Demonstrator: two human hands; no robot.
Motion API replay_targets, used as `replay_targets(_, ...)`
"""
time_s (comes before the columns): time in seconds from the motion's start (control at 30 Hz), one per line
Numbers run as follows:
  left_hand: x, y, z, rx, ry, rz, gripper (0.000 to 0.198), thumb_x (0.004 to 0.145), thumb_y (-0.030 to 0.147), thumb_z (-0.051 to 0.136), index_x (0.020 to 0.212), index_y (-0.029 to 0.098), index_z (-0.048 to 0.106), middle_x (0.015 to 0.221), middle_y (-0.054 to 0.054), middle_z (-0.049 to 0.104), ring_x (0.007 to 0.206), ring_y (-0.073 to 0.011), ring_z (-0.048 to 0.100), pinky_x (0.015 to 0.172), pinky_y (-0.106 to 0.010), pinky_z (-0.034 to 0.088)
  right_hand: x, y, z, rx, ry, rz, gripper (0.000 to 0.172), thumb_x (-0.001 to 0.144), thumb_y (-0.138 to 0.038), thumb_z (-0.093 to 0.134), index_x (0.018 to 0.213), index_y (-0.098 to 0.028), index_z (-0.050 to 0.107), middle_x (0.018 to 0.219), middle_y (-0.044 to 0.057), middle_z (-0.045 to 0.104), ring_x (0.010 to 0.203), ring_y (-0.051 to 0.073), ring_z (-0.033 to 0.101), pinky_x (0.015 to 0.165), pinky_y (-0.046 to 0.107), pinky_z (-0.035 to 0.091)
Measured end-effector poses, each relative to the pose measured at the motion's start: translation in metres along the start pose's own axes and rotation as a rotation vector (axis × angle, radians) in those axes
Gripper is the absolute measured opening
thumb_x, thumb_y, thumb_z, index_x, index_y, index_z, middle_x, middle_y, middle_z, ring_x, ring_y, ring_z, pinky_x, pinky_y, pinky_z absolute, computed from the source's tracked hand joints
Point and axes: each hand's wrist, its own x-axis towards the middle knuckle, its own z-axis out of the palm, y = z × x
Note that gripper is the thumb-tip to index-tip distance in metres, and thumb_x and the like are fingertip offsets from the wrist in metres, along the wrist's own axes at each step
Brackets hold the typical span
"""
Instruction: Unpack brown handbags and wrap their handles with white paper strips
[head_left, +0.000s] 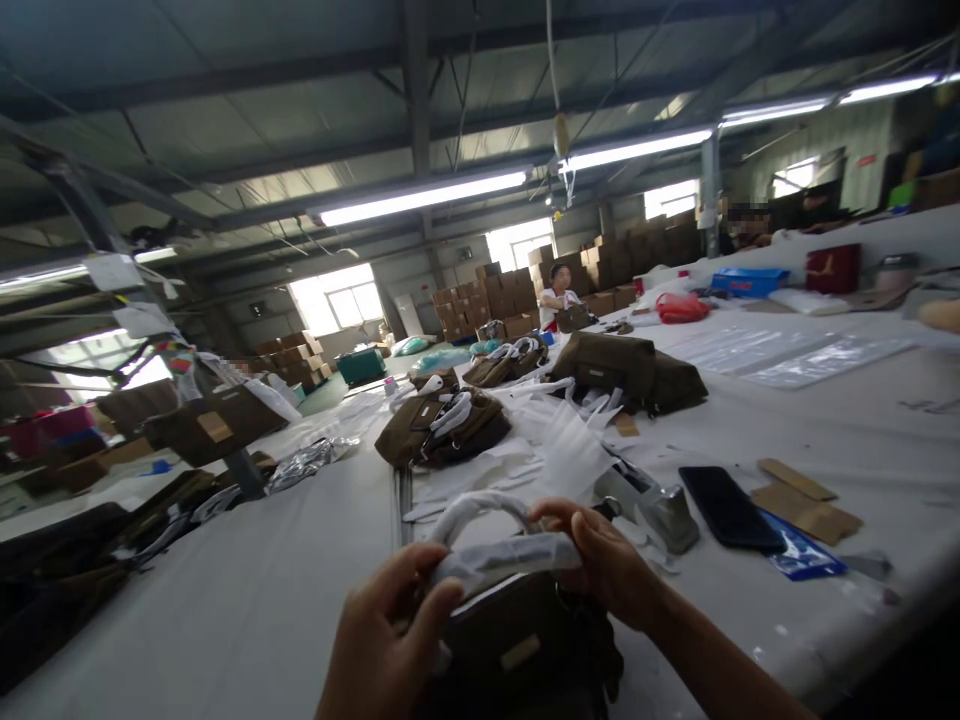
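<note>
A dark brown handbag (517,645) sits at the near edge of the long white table (300,590). Its handles (495,555) are wrapped in white foam sheet. My left hand (386,630) is closed round the left end of the wrapped handle. My right hand (604,565) grips the right end, fingers curled over the wrap. Just beyond my right hand stands a grey tape dispenser (660,510), with a black phone (729,508) lying to its right.
Several more brown bags (442,425) and loose white wrap sheets (570,450) lie further up the table. Cardboard tags (806,505) and a blue packet (802,555) lie at right. A person (559,293) stands at the far end among stacked cartons.
</note>
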Motion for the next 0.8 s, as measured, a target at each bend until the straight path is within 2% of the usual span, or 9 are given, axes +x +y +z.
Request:
replay_targets(0.13,-0.004,0.005,0.012,0.685,0.453,0.741,0.032,0.084,0.042,0.074,0.112,0.026,0.068,0.111,-0.006,0.073,0.081,-0.0177,0.073,0.065,-0.02,0.058,-0.003,0.006,0.007,-0.242,0.051,-0.203,0.058,0.078,-0.059,0.075,0.123,-0.024,0.062,0.086,0.001,0.061,0.067,0.011,0.054,0.059,0.021,0.041)
replay_targets(0.2,-0.002,0.011,0.015,0.906,0.514,0.918,0.042,0.087,0.035,0.072,0.128,0.027,0.062,0.142,-0.012,0.058,0.105,-0.0252,0.071,0.079,-0.028,0.061,-0.004,0.006,0.012,-0.475,0.114,-0.279,0.047,0.083,-0.047,0.076,0.123,-0.026,0.064,0.102,0.003,0.067,0.087,0.017,0.062,0.076,0.025,0.049)
replay_targets(0.27,0.004,0.018,0.015,0.966,0.421,0.938,0.052,0.09,0.033,0.068,0.14,0.028,0.055,0.15,-0.013,0.051,0.122,-0.0323,0.062,0.09,-0.037,0.059,-0.004,0.004,0.016,-0.66,0.166,-0.373,0.037,0.088,-0.04,0.072,0.121,-0.026,0.066,0.114,0.005,0.07,0.104,0.021,0.065,0.091,0.029,0.049)
replay_targets(0.33,0.012,0.025,0.012,0.854,0.191,0.826,0.053,0.093,0.036,0.062,0.145,0.029,0.05,0.132,-0.011,0.067,0.113,-0.0291,0.068,0.083,-0.033,0.06,-0.003,0.004,0.015,-0.798,0.18,-0.482,0.035,0.09,-0.036,0.07,0.123,-0.027,0.065,0.119,0.005,0.071,0.11,0.022,0.066,0.096,0.03,0.049)
replay_targets(0.4,0.019,0.031,0.008,0.659,-0.053,0.543,0.049,0.095,0.044,0.058,0.14,0.026,0.056,0.097,-0.006,0.077,0.078,-0.021,0.073,0.062,-0.024,0.057,-0.002,0.007,0.01,-0.952,0.211,-0.546,0.039,0.089,-0.034,0.07,0.128,-0.028,0.063,0.118,0.005,0.072,0.107,0.021,0.067,0.093,0.03,0.05)
replay_targets(0.47,0.025,0.036,0.004,0.447,-0.202,0.2,0.051,0.091,0.055,0.059,0.127,0.021,0.066,0.067,-0.002,0.067,0.052,-0.0153,0.06,0.045,-0.021,0.045,-0.002,0.011,0.002,-1.076,0.242,-0.506,0.045,0.085,-0.037,0.075,0.128,-0.029,0.064,0.115,0.005,0.072,0.102,0.022,0.068,0.089,0.03,0.051)
replay_targets(0.57,0.029,0.044,0.006,0.117,-0.307,-0.153,0.064,0.081,0.067,0.064,0.115,0.014,0.067,0.048,0.007,0.04,0.04,-0.0076,0.032,0.039,-0.018,0.024,-0.003,0.015,-0.005,-1.11,0.267,-0.396,0.045,0.076,-0.039,0.083,0.118,-0.029,0.07,0.104,0.003,0.072,0.095,0.021,0.068,0.083,0.028,0.052)
replay_targets(0.7,0.029,0.059,0.017,-0.049,-0.384,-0.258,0.063,0.075,0.07,0.069,0.098,0.012,0.065,0.048,0.01,0.032,0.042,-0.0038,0.02,0.04,-0.016,0.013,-0.001,0.007,0.0,-1.067,0.317,-0.467,0.026,0.086,-0.039,0.074,0.109,-0.026,0.074,0.094,0.002,0.072,0.092,0.019,0.067,0.082,0.027,0.051)
replay_targets(0.8,0.028,0.069,0.019,-0.142,-0.384,-0.261,0.056,0.074,0.066,0.073,0.084,0.012,0.064,0.049,0.011,0.029,0.042,-0.0016,0.017,0.04,-0.015,0.011,0.004,0.002,0.01,-1.054,0.3,-0.514,0.025,0.09,-0.042,0.07,0.108,-0.025,0.074,0.111,0.005,0.071,0.103,0.021,0.066,0.09,0.029,0.05)
